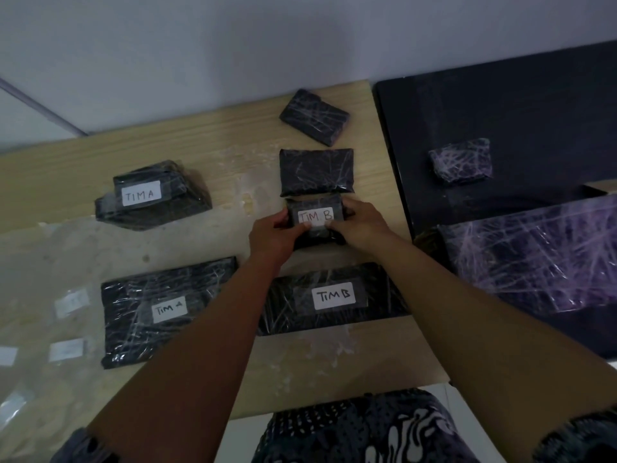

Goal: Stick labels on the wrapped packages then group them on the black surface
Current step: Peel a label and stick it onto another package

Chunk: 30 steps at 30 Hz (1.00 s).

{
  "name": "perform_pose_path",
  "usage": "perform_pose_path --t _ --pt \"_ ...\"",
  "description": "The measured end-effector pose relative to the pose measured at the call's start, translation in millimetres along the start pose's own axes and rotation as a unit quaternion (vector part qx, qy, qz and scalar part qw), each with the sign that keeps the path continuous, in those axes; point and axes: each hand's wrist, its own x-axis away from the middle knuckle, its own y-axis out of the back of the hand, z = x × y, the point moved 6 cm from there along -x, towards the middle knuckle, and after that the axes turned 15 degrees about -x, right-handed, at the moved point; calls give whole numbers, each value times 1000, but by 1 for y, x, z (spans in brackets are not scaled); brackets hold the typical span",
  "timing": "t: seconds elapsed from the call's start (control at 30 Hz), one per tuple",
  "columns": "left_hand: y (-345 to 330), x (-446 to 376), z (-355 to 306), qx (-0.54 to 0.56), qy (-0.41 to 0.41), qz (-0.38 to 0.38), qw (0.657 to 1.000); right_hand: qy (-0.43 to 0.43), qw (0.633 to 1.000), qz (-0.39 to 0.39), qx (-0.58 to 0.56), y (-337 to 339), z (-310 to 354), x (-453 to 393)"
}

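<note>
A small black wrapped package (315,208) with a white "TIM B" label (316,216) sits mid-table; my left hand (272,233) grips its left side and my right hand (359,225) its right, thumbs pressing the label. Two unlabelled packages (316,172) (314,116) lie beyond it. A long "TIM B" package (334,297) lies in front. "TIM A" packages rest at the left (152,195) and the front left (167,309). The black surface (500,105) at right holds a small package (460,161) and a large one (541,255).
A clear plastic sheet (43,262) with spare white labels (68,349) covers the left of the wooden table (217,135). A pale wall stands behind. My patterned clothing shows below the table's front edge.
</note>
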Motion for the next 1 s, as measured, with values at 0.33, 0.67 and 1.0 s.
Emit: perform_pose_path --t 0.33,0.67,1.0 --pt "7 -1 4 52 9 69 996 -67 988 55 -124 11 -5 3" --pt "6 -1 6 25 9 41 999 -88 985 34 -144 10 -8 0" --pt "1 5 -10 -145 -96 -14 985 7 999 22 -43 -1 3 2"
